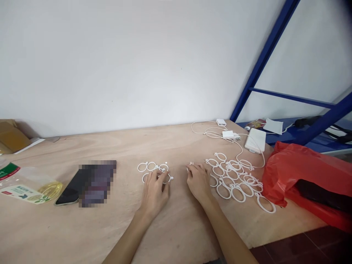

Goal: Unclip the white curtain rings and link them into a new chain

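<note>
White plastic rings with small knobs lie on the wooden table in two groups. In the smaller group on the left, a ring [151, 166] lies beside several others. My left hand [154, 187] rests over the near part of that group, fingers apart, touching a ring [167, 178] near the thumb and fingertips. My right hand [198, 179] is at the left edge of the larger ring pile [232, 174], with its fingers curled down. Small white bits of a ring [191, 163] show at its fingertips; the rest of that ring is hidden.
Left on the table [82, 234] are a phone [70, 187], a blurred-out patch, a clear plastic bag [24, 187] and a cardboard box [13, 135]. To the right are white cables with a charger [227, 135], a white box [255, 140], a red bag [299, 172] and a blue frame [264, 58].
</note>
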